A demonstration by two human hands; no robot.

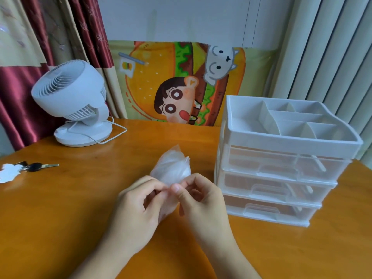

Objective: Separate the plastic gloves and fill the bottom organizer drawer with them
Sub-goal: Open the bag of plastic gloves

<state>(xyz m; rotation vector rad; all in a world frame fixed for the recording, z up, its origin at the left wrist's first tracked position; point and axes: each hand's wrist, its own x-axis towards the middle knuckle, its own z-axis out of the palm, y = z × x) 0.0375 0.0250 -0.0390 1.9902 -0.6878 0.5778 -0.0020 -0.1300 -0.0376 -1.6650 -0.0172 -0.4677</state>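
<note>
Left hand (138, 206) and right hand (198, 200) together above the near middle of the table (80, 208), both with fingers curled and thumbs pinching the near edge of the plastic gloves (172, 170). Gloves found as one clear, crumpled wad, the far end bulging up beyond the fingertips, the near end hidden between the palms. Not possible to tell whether a single sheet is already parted from the wad; no loose glove seen anywhere on the table. Organizer (281, 164) standing upright just to the right of the hands, apart from them. Bottom drawer (267, 212) pushed in flush, see-through front showing nothing inside; the two drawers above likewise closed, top tray compartments bare. Judged status: task at its opening stage, separation under way at most, nothing yet deposited. Outstanding: peeling the gloves apart one by one, pulling the bottom drawer out by its handle, laying the gloves in, closing it. Elsewhere noted: white desk fan (74, 101) at the far left, keys (36, 167) near the left edge.
</note>
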